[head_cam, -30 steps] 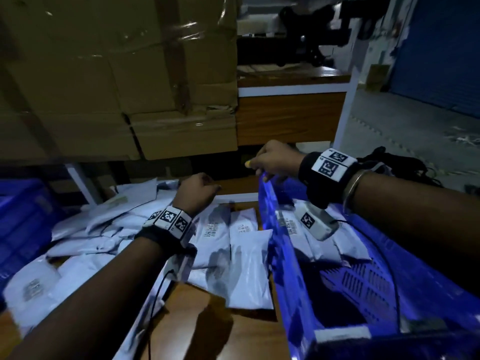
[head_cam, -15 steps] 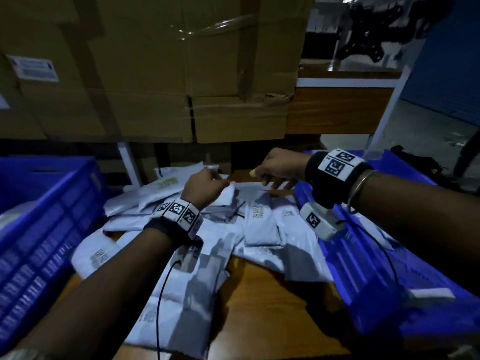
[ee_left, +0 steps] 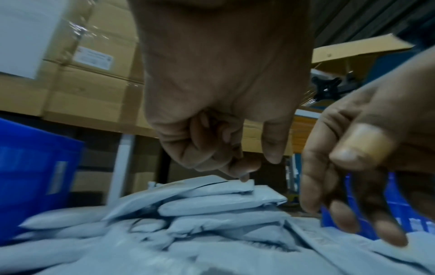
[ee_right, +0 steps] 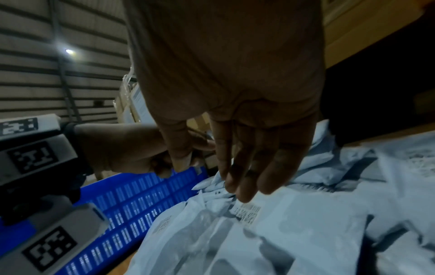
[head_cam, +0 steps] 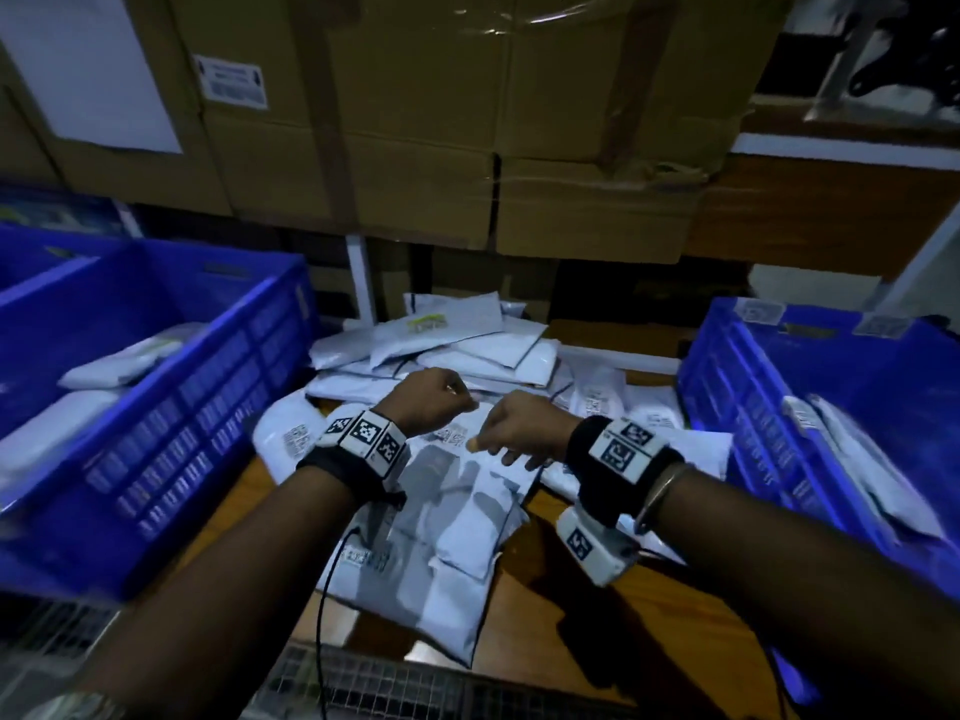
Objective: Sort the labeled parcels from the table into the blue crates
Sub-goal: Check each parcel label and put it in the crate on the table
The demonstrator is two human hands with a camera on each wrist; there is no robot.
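Your left hand (head_cam: 434, 402) hovers over the parcels (head_cam: 467, 356) heaped on the table (head_cam: 545, 605), fingers curled into a loose fist that holds nothing. Your right hand (head_cam: 524, 433) hangs just beside it, fingers (ee_right: 244, 178) straight and close together, pointing down at a labelled parcel (ee_right: 294, 219) without gripping it. The left crate (head_cam: 171, 407) and right crate (head_cam: 753, 397) flank the heap, each with a few parcels inside. Boxes (head_cam: 467, 122) are stacked at the far side.
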